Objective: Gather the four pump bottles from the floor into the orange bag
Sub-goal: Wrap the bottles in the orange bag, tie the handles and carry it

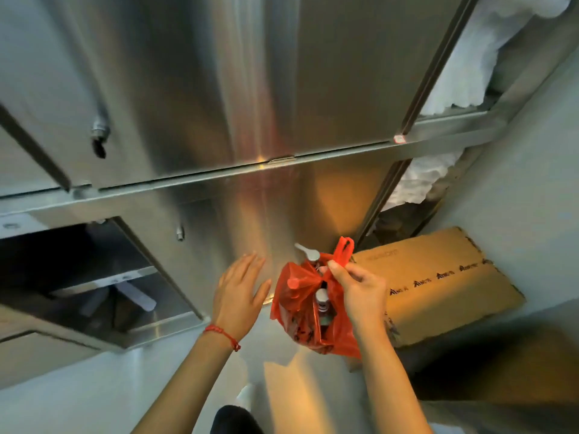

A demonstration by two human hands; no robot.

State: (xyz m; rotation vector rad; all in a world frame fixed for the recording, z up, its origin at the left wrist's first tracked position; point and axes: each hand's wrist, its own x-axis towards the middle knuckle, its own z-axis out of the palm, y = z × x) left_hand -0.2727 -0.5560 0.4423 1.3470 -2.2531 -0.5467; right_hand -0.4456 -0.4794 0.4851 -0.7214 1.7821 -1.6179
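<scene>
While stainless steel cabinet doors (250, 89) fill the room before you, your right hand (360, 289) pinches the orange bag (294, 311) by its handle, pump bottles (322, 303) inside; your left hand (239, 291) hovers, fingers spread. Flattened cardboard (438, 296) bears unreadable print.

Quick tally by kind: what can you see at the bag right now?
Orange bag: 1
Pump bottle tops showing in the bag's mouth: 2; others cannot be told
Hands: 2, left open, right pinching the bag handle
Cardboard sheet: 1
Total: 6
</scene>
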